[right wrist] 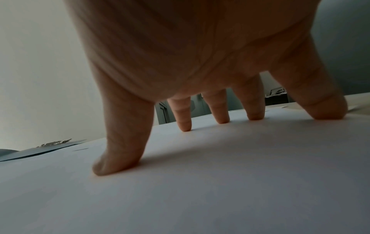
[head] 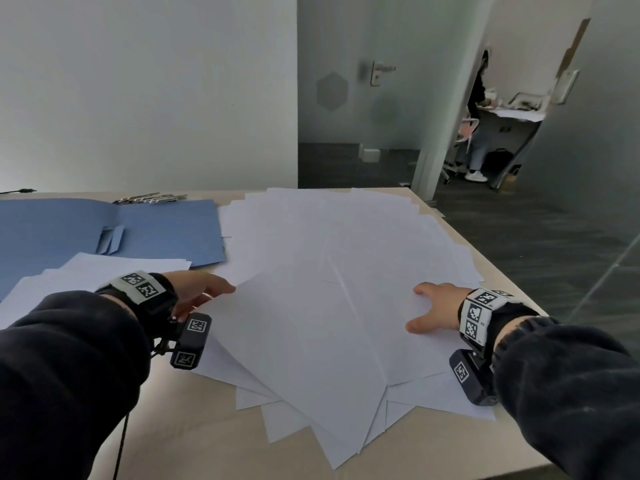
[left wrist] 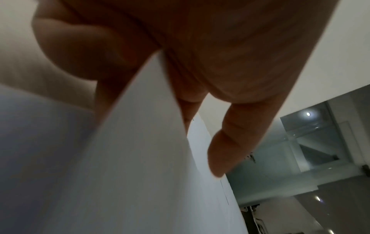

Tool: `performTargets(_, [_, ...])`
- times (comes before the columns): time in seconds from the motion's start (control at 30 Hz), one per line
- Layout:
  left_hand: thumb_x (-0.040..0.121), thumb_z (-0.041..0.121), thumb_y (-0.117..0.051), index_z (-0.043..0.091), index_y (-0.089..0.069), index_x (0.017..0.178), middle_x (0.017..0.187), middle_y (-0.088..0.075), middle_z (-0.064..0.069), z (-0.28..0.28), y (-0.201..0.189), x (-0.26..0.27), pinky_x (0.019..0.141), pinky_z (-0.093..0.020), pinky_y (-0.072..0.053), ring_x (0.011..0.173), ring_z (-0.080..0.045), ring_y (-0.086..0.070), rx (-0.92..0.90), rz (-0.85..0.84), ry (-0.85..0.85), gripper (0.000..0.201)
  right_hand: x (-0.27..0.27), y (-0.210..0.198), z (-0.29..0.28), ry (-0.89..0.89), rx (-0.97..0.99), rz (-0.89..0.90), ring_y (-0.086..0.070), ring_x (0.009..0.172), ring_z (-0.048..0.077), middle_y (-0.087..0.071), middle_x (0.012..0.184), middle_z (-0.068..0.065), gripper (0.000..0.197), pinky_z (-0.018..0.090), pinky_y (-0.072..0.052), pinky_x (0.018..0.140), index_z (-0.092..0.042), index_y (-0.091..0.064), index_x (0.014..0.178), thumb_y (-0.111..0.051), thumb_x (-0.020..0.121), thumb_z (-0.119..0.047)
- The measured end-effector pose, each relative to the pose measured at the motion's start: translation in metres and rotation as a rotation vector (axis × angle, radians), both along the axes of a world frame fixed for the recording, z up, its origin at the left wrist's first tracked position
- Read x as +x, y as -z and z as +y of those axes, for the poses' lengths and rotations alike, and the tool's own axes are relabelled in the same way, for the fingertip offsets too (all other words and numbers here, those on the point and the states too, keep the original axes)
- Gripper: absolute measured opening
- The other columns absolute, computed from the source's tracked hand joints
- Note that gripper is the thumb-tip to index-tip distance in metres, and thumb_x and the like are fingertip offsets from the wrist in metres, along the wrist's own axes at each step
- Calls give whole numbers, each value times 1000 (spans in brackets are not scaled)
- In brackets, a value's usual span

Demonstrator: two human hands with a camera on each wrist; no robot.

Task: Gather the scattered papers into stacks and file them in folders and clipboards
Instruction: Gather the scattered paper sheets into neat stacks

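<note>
Hands (head: 202, 289) on scattered papers (head: 332, 271)

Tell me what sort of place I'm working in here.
Probably an office: a beige table strewn with white papers, an open blue folder, and past the glass door a person at another desk.

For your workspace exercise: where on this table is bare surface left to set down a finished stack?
Bare table shows along the near edge, below the scattered papers and between the sleeves. A narrow strip runs along the right edge. Crowded: papers fill the middle; the blue folder covers the far left.
</note>
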State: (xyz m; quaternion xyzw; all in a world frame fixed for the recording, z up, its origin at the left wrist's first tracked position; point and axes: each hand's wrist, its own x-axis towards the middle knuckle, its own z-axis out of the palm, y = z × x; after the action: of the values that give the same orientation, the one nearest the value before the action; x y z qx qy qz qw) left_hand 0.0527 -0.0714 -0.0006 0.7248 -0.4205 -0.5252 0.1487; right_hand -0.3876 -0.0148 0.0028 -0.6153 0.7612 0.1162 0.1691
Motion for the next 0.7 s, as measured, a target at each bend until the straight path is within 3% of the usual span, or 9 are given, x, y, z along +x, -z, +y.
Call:
performTargets(0.07, [77, 19, -76, 2, -67, 95, 73, -71, -14, 6, -1, 8, 60, -28, -42, 59, -28, -57, 26, -28, 33, 26, 2, 0, 0, -8, 0, 2, -48, 132, 28, -40, 151, 5, 104, 40, -42, 108, -34, -25, 154, -70, 70, -74])
performTargets(0.13, [71, 17, -80, 2, -68, 100, 82, -69, -18, 6, -2, 10, 61, -27, -41, 56, -28, -58, -2, -48, 57, 34, 2, 0, 0, -12, 3, 4, -49, 132, 28, -40, 151, 5, 104, 40, -42, 107, -33, -25, 154, -69, 70, -75])
performTargets(0.2, [75, 17, -82, 6, -69, 101, 86, -68, -17, 4, -7, 4, 55, -23, -37, 52, -24, -58, -180, -3, -26, 31, 3, 0, 0, -12, 3, 9, -49, 131, 28, -40, 150, 6, 104, 40, -43, 107, -33, -25, 154, -69, 69, -75])
performTargets(0.27, [85, 25, -76, 11, -69, 102, 85, -68, -12, 3, -12, -11, 48, -21, -43, 54, -20, -61, -360, 172, -192, 23, 4, 0, 0, -11, 3, 13, -49, 131, 29, -40, 150, 7, 103, 40, -43, 107, -33, -24, 154, -68, 71, -75])
performTargets(0.37, [89, 45, -67, 13, -65, 101, 84, -75, -6, 14, -20, -37, 65, -32, -57, 73, -24, -70, -411, 536, -296, 34, 4, 0, 1, -9, 7, 13, -48, 133, 29, -38, 152, 7, 103, 40, -42, 108, -32, -23, 155, -67, 73, -75])
performTargets(0.43, [91, 42, -67, 12, -66, 103, 92, -77, -8, 26, -19, -51, 76, -38, -58, 87, -27, -73, -370, 626, -262, 32, 4, -1, 1, -9, 8, 15, -48, 133, 29, -38, 152, 7, 103, 40, -42, 107, -32, -23, 154, -67, 72, -76])
performTargets(0.57, [91, 12, -65, 6, -63, 117, 102, -75, -15, 45, -1, -71, 81, -48, -59, 96, -36, -71, -236, 524, -127, 26, 4, -1, 1, -3, 10, 28, -48, 132, 30, -37, 152, 7, 102, 40, -43, 107, -33, -23, 154, -65, 72, -77])
performTargets(0.7, [92, -3, -54, 0, -61, 112, 102, -74, -22, 44, 10, -78, 84, -55, -57, 94, -40, -71, -121, 387, -46, 21, 10, 0, 1, 25, 13, 37, -44, 137, 32, -29, 157, 9, 102, 41, -40, 110, -33, -18, 157, -59, 76, -79])
